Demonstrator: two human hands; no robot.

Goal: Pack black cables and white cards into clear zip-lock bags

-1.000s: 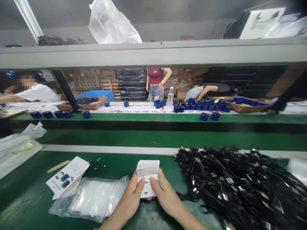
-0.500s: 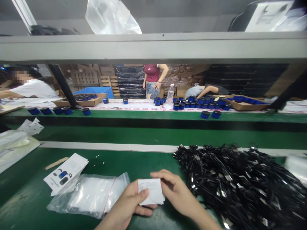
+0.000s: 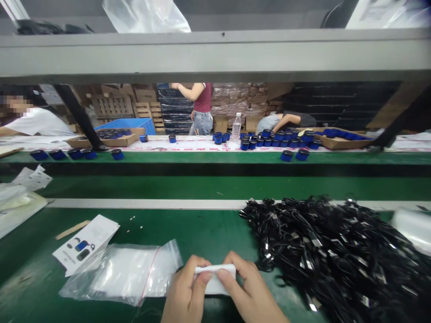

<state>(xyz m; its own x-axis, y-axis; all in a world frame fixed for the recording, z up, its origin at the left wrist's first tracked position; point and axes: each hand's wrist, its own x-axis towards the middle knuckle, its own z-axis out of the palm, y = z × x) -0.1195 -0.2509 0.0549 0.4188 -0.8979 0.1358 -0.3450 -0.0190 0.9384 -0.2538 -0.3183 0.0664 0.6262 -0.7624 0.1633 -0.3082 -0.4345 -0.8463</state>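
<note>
My left hand [image 3: 185,287] and right hand [image 3: 247,285] now both pinch the white, rectangular folded paper [image 3: 215,285] over the green worktop [image 3: 208,229]; 0.5 seconds ago my right was looser, so creasing seems underway.

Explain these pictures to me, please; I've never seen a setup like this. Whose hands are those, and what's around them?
There is no robot: these are a person's bare hands. Every picture comes from one camera worn on that person's head, looking forward and down. The left hand and right hand together hold white paper, thumbs on the near side. On the green work surface, to the left, lie a clear plastic bag, printed sheets and a flat stick. To the right is a heap of black cables. Farther back stand blue, black-topped pieces, with other people beyond.
</note>
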